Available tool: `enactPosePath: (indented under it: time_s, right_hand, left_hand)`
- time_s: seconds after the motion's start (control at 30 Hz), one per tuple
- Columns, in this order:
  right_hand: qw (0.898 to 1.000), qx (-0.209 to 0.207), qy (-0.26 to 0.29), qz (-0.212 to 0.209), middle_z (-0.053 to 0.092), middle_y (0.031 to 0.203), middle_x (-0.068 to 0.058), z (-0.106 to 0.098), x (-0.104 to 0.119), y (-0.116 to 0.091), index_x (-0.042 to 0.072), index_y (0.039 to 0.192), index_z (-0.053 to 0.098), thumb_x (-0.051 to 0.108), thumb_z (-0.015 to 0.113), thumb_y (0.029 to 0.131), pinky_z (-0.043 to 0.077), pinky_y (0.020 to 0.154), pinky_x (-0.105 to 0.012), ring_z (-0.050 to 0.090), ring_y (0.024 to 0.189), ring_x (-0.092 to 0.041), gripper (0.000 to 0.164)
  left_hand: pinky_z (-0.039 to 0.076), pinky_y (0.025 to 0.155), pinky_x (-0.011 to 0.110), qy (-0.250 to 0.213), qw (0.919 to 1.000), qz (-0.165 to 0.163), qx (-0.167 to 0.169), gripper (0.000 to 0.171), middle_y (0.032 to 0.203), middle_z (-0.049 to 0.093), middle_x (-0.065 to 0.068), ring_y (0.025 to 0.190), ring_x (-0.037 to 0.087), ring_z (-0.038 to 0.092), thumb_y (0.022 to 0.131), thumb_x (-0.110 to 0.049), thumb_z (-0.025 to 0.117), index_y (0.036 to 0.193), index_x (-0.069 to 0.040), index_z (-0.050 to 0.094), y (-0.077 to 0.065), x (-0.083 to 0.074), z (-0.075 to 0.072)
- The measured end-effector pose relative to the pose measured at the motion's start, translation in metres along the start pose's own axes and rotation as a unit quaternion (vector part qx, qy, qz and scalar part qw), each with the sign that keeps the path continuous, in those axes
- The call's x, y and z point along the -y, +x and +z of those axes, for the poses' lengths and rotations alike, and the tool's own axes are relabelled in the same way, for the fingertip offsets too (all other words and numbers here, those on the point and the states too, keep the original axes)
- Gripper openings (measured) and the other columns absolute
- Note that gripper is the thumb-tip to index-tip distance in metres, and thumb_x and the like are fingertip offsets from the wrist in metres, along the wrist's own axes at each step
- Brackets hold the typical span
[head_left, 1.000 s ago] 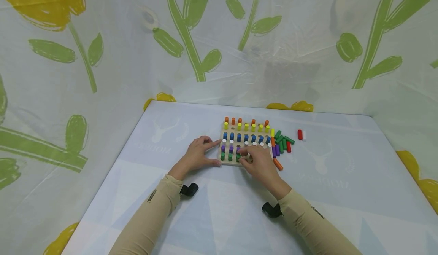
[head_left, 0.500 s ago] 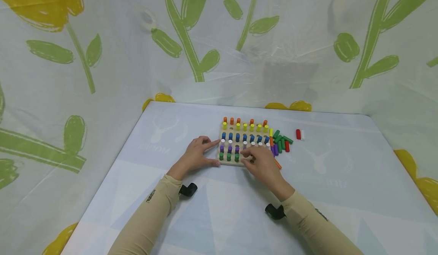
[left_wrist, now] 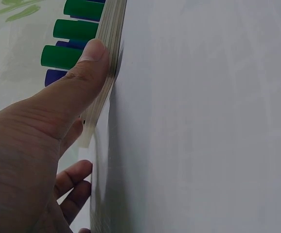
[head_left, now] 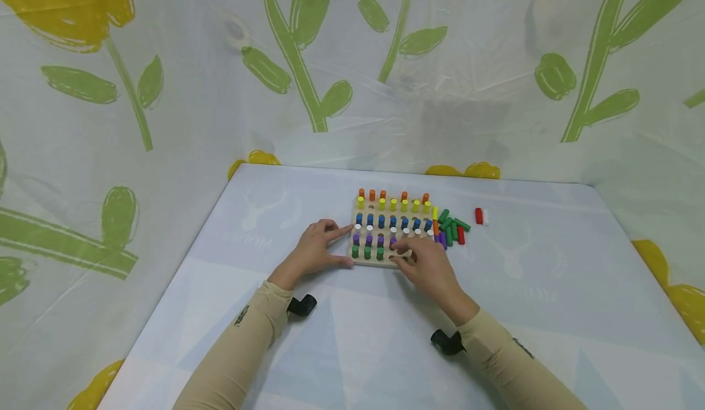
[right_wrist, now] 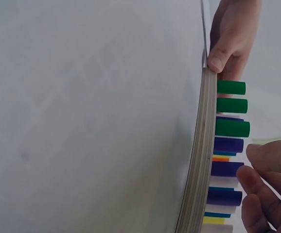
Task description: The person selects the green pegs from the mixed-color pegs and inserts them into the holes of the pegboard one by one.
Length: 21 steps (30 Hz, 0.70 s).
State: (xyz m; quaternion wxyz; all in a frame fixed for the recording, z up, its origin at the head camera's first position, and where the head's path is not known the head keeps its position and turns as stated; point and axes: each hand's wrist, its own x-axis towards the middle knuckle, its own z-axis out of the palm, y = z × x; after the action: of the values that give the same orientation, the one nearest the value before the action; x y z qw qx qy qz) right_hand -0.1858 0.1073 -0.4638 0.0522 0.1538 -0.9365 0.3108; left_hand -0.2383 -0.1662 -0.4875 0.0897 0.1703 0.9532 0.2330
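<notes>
A wooden pegboard (head_left: 371, 207) stands mid-table with rows of coloured pegs upright in it. My left hand (head_left: 316, 246) steadies its left side: the extended index finger touches the left edge, and the thumb (left_wrist: 93, 60) presses the front edge beside the green pegs (left_wrist: 65, 57). Over the front right part is my right hand (head_left: 432, 269), thumb and index finger apart with nothing between them. Its index fingertip (right_wrist: 250, 177) overlaps the end of a purple peg (right_wrist: 228, 169) in the right wrist view. The hand hides the right ends of the purple and green rows.
Loose green pegs (head_left: 448, 232), a red peg (head_left: 461, 235) and purple pegs (head_left: 443, 240) lie against the board's right side. Farther right are another red peg (head_left: 478, 216) and a white peg (head_left: 486, 216). A patterned curtain (head_left: 462, 104) hangs behind the table.
My right hand has shifted right from the third green peg, uncovering it and a fourth purple peg. It now covers the loose orange peg beside the board. The left hand keeps its place.
</notes>
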Motion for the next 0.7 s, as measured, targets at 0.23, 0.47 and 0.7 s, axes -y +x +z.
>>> enactPosePath:
  time_s: [0.23, 0.47, 0.7]
  right_hand:
    - [1.0, 0.001, 0.004, 0.005, 0.073, 0.099, 0.0, -0.0023, -0.0041, -0.0027, 0.011, 0.109, 0.076, 0.02, 0.078, 0.092, 0.05, 0.074, -0.033, 0.056, 0.084, -0.019, 0.02]
    - [1.0, -0.003, 0.009, 0.011, 0.073, 0.1, -0.001, -0.0057, -0.0058, -0.0046, 0.01, 0.11, 0.076, 0.019, 0.079, 0.091, 0.053, 0.079, -0.036, 0.06, 0.09, -0.02, 0.022]
    - [1.0, -0.01, -0.001, 0.002, 0.073, 0.099, -0.001, -0.0079, -0.0069, -0.0054, 0.01, 0.11, 0.077, 0.018, 0.08, 0.09, 0.053, 0.079, -0.037, 0.061, 0.09, -0.02, 0.022]
  left_hand:
    - [0.033, 0.112, 0.048, 0.006, 1.0, 0.006, 0.001, 0.088, 0.14, 0.043, 0.011, 0.125, 0.031, 0.04, 0.078, -0.057, 0.082, 0.154, -0.03, 0.046, 0.0002, 0.0012, -0.0001]
    - [0.033, 0.111, 0.048, 0.005, 0.9999, 0.01, -0.001, 0.088, 0.139, 0.043, 0.011, 0.124, 0.031, 0.04, 0.079, -0.057, 0.082, 0.154, -0.029, 0.046, 0.0003, 0.0011, -0.0006]
    - [0.033, 0.111, 0.048, 0.005, 0.9999, 0.009, -0.002, 0.088, 0.14, 0.043, 0.011, 0.124, 0.031, 0.04, 0.079, -0.056, 0.083, 0.154, -0.029, 0.046, -0.0008, 0.0002, -0.0009]
